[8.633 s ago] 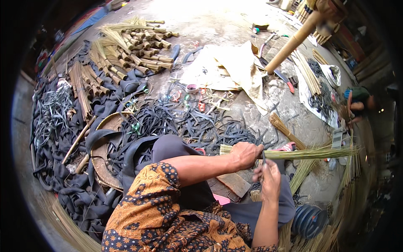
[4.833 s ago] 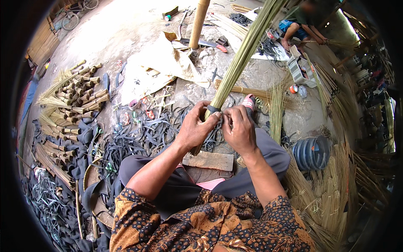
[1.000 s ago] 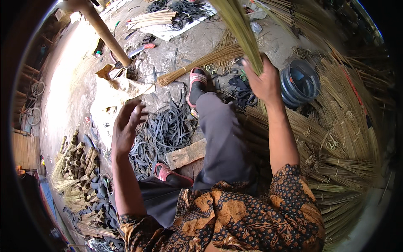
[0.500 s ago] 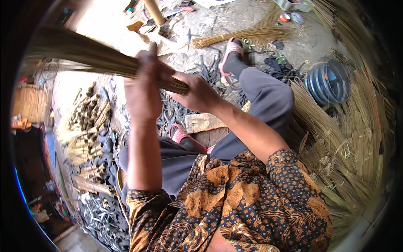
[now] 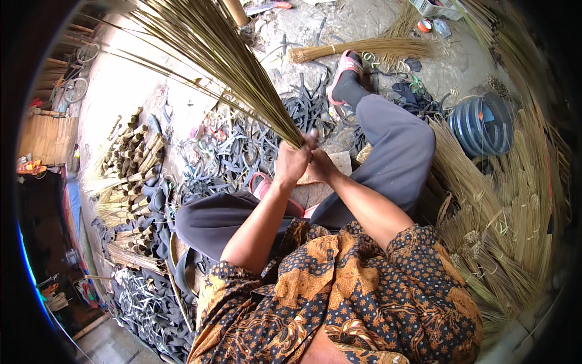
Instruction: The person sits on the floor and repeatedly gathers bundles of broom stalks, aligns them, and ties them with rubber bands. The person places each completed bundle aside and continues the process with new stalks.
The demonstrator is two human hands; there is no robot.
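Note:
A long bundle of thin broom sticks (image 5: pixel 242 79) slants up and to the left from my lap, its stems fanning out toward the far end. My left hand (image 5: pixel 293 161) is wrapped round its narrow lower end. Pressed close beside it, my right hand (image 5: pixel 321 167) has its fingers closed at the bundle's butt, which the two hands mostly hide. Under my hands lies a pale block (image 5: pixel 339 162), partly covered. Dark rubber strips (image 5: pixel 242 151) litter the ground just past my knees.
Tied stick bundles (image 5: pixel 130 158) are stacked at left, above a heap of dark scraps (image 5: pixel 145 303). Another bundle (image 5: pixel 364 47) lies beyond my foot. Loose sticks (image 5: pixel 509 200) and a blue ribbed bucket (image 5: pixel 479 126) are at right. A knife (image 5: pixel 267 7) lies at the far edge.
The stick bundle has swung from nearly level, pointing left, to a steeper slant pointing up-left. Both hands have come nearer my lap and to the right, now close together.

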